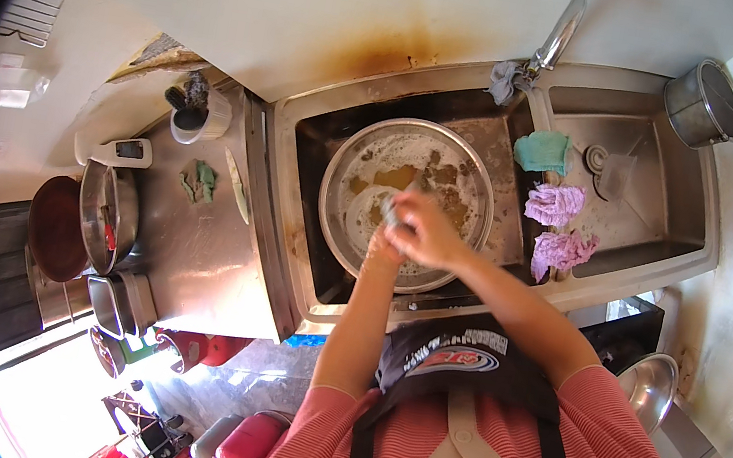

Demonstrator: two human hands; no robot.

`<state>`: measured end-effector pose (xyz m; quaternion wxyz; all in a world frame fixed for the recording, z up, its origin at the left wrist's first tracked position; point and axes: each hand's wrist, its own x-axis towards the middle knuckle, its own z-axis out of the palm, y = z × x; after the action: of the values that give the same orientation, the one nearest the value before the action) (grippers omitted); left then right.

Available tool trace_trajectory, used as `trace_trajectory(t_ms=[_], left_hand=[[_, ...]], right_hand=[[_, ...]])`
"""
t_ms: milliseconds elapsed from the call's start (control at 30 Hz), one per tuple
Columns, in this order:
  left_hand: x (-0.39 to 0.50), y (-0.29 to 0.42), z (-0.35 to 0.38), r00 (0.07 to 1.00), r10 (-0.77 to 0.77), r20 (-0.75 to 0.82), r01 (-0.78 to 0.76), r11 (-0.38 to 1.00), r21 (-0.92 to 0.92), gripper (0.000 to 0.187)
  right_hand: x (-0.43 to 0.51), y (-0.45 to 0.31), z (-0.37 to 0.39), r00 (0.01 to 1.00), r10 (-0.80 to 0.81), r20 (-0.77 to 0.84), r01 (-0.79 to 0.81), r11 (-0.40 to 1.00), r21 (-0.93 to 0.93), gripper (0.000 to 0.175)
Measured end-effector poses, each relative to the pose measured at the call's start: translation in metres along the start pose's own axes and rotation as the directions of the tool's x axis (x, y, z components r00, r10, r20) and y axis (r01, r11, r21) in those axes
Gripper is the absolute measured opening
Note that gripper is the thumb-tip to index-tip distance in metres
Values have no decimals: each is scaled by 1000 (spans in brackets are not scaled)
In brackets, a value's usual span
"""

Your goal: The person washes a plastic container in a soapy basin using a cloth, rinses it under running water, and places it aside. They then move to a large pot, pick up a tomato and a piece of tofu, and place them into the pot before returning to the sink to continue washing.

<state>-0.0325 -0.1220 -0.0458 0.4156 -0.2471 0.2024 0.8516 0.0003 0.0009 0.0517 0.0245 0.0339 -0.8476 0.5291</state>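
Note:
Both my hands are together over a large round metal basin in the left sink bowl. Greyish-brown water with foam fills it. My right hand is closed around a small grey item, blurred and possibly a scouring pad or cloth. Just below it, my left hand touches the right one, its fingers mostly hidden. A round outline shows in the foam left of my hands; I cannot tell what it is.
Green and pink cloths hang on the sink divider below the faucet. A metal pot stands at the right sink's far corner. On the left counter lie a knife, a green scrap and a large metal bowl.

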Motion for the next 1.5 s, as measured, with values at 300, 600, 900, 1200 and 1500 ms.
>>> trace_trajectory(t_ms=[300, 600, 900, 1200, 1500], left_hand=[[17, -50, -53, 966, -113, -235, 100, 993, -66, 37], [20, -24, -88, 947, -206, -248, 198, 979, -53, 30], [5, -52, -65, 733, -219, -644, 466, 851, 241, 52], [64, -46, -168, 989, -1, 151, 30, 982, -186, 29], [29, -11, -62, 944, -37, -328, 140, 945, 294, 33]], right_hand=[[3, 106, 74, 771, 633, -63, -634, 755, -170, 41], [-8, 134, 100, 697, 621, -358, -658, 753, 24, 28], [-67, 201, 80, 827, 556, 84, -311, 576, -756, 58], [-46, 89, 98, 964, 265, -6, -262, 948, -179, 20], [0, 171, 66, 833, 532, -150, -541, 729, -419, 27]])
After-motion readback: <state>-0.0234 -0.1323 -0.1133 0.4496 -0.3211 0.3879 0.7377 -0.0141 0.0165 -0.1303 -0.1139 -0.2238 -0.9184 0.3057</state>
